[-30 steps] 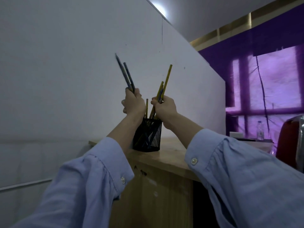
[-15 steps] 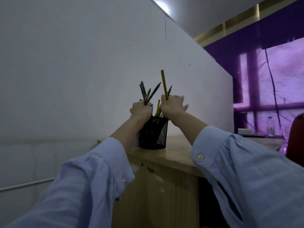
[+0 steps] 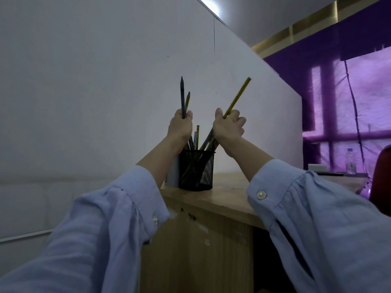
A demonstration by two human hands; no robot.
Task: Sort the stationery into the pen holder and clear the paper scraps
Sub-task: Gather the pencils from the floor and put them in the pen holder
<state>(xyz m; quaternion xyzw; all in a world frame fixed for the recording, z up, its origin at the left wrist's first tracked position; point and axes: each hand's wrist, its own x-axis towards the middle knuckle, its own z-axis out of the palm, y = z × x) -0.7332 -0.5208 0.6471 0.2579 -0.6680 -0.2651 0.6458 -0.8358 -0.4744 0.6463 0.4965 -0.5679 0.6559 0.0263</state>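
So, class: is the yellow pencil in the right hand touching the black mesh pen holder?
Apart. In the head view the yellow pencil sticks up from the closed right hand, which is raised above the pen holder, with white wall between them.

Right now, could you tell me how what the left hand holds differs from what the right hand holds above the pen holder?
The left hand grips two pencils, a dark one and a shorter yellowish one; the right hand grips a single yellow pencil. The left pair stands almost upright, while the yellow pencil tilts to the right. Both hands are closed in fists just above the black mesh pen holder, which already has pencils in it.
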